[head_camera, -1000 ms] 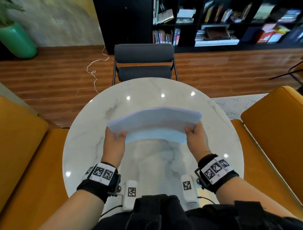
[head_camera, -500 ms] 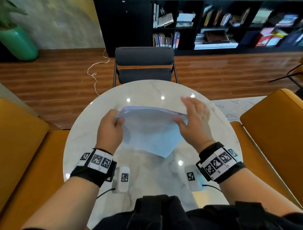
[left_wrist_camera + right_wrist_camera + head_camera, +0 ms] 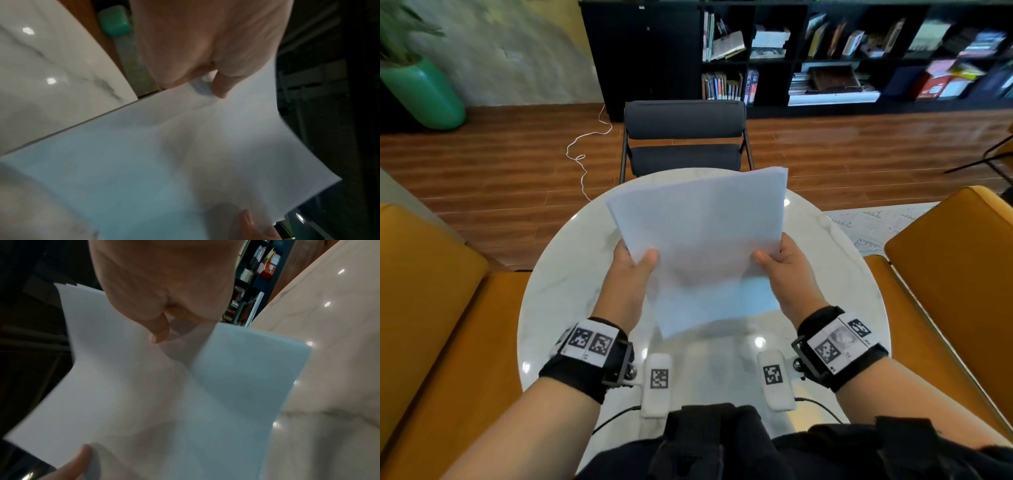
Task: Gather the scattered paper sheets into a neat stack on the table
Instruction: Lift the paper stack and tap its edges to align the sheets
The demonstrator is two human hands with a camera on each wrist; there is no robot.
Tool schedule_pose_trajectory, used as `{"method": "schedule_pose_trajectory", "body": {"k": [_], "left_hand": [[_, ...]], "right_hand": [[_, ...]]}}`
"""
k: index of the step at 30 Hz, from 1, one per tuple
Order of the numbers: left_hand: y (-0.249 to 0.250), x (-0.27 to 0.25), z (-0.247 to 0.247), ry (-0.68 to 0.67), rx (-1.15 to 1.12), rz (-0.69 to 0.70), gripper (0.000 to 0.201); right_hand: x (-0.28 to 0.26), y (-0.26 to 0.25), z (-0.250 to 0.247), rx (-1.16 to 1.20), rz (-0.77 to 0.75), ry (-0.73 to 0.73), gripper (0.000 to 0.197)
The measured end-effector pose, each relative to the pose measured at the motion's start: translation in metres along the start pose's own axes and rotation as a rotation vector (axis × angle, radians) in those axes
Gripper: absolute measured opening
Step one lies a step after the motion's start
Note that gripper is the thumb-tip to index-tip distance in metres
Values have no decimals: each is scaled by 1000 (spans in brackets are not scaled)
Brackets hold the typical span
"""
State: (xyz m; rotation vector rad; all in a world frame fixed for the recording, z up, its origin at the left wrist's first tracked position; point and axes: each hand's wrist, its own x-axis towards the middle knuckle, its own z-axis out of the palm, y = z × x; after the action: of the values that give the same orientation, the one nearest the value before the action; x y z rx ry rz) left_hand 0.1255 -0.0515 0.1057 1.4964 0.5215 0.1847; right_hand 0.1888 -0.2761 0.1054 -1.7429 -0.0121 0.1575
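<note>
Above the round marble surface (image 3: 571, 274), both hands are clamped on the paper sheets (image 3: 705, 240). Left hand (image 3: 631, 270) pinches the left edge, thumb on the near face, the other digits hidden behind. Right hand (image 3: 786, 270) does the same on the right edge. Both wrist views confirm it: a thumb pressed on the paper, the rest of the grip out of sight.

Sheets are held up off the surface, top leaning away from the person, lower corner hanging just over the marble; whether it touches, can't tell. Grip sits low on the side edges, so the upper half stands free. My read: this is the squaring step, bundle stood on end so the bottom edge can be tapped level.

Not flush yet. Right wrist view shows stepped corners at the top, and one bluish sheet (image 3: 246, 369) juts out sideways past the rest. Head view shows the same offset at the lower right.

No loose sheets visible elsewhere on the surface, so gathering looks done. Alignment and set-down remain.

Risk: a thin bundle pinched only at the edges bows, and offset sheets can slip when tapped.

Around: dark chair (image 3: 683, 137) across the surface, orange seats (image 3: 955, 274) either side, bookshelf (image 3: 825, 51) behind.
</note>
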Motion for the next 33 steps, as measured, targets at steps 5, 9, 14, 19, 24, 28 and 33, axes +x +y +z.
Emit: {"method": "schedule_pose_trajectory", "body": {"k": [5,9,14,19,24,28,33], "left_hand": [[18,-4,9,52,63,163,28],[15,-9,7,54,77,206,29],[-9,-9,11,-19,87,103,41],[-8,-4,15,-14,121,114,34],[0,-2,9,7,100,196,37],[-3,-5,5,-14,170,304,77],[11,0,4,13,378,529,87]], "right_hand": [[-1,-4,6,82,-36,55,33],[-5,0,5,64,-37,63,31],[-12,12,7,-42,36,91,35],[-4,8,11,-71,42,104,33],[-1,0,6,-29,-26,104,32],[-3,3,5,-38,-96,103,44],[-4,-5,2,-161,-372,117,81]]}}
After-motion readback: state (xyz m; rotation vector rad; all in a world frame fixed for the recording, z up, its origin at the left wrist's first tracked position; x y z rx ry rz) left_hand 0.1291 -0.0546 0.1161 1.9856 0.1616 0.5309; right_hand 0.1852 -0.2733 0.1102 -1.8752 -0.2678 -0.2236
